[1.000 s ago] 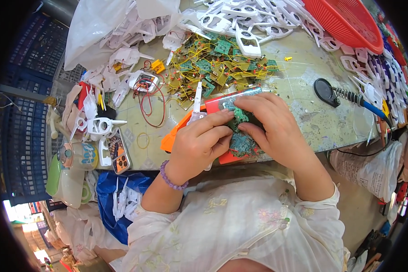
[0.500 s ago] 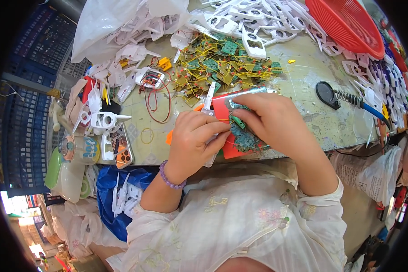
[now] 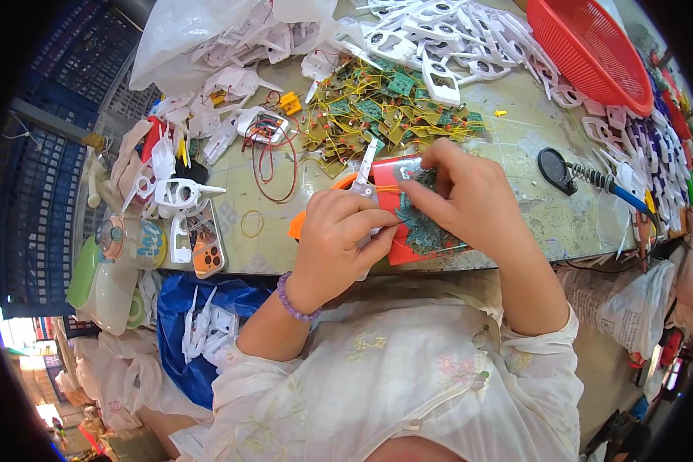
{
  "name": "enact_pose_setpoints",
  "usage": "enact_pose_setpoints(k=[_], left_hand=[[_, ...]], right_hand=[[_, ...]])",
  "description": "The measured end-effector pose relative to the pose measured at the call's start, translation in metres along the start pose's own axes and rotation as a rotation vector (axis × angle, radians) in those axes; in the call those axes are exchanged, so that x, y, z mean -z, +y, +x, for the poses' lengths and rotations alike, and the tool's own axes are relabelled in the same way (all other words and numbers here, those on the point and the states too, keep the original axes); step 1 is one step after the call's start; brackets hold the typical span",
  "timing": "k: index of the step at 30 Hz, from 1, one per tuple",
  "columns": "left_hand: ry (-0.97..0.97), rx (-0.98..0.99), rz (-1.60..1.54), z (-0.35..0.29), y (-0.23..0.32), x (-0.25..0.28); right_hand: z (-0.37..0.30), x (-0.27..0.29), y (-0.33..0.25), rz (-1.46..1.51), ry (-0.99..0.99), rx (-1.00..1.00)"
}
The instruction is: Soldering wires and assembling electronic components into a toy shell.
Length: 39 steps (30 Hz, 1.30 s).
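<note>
Parting thumb and fingers, the right hand [image 3: 473, 191] now looks released above the green pile [image 3: 433, 231] near the desk [image 3: 533, 206] edge, perhaps between pieces; left hand [image 3: 340, 231] pinches, contents hidden.

A white plastic case [image 3: 364, 187] is lying partly hidden near the middle, its narrow stem pointing far and slightly right. Just right of it, a red tray [image 3: 383, 176] is sitting aslant, and a heap of small dark-green pieces [image 3: 430, 232] is covering much of it.
</note>
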<state>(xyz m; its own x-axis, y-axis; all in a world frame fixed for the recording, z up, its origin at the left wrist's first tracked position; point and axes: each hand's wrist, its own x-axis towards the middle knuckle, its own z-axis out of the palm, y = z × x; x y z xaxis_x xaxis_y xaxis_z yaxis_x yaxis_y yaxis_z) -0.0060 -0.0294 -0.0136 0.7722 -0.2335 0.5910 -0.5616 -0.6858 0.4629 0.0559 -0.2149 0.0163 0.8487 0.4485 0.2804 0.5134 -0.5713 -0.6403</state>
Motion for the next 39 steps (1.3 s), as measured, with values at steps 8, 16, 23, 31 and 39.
enact_pose_setpoints(k=[8,16,23,31,39], left_hand=[[-0.045,0.003,-0.063,-0.003,-0.002,0.011],[-0.025,0.122,-0.190,-0.008,-0.003,0.008],[-0.005,0.262,-0.306,-0.005,0.000,0.003],[0.007,0.269,-0.268,-0.005,-0.002,-0.005],[0.008,0.315,-0.294,-0.004,-0.001,-0.005]], right_hand=[[-0.004,0.001,0.019,0.995,-0.107,-0.182],[-0.002,0.003,0.015,1.095,-0.160,-0.174],[-0.002,0.001,0.014,1.061,-0.185,-0.183],[-0.002,0.006,0.016,1.083,-0.197,-0.184],[-0.003,0.014,0.017,1.317,-0.257,-0.234]])
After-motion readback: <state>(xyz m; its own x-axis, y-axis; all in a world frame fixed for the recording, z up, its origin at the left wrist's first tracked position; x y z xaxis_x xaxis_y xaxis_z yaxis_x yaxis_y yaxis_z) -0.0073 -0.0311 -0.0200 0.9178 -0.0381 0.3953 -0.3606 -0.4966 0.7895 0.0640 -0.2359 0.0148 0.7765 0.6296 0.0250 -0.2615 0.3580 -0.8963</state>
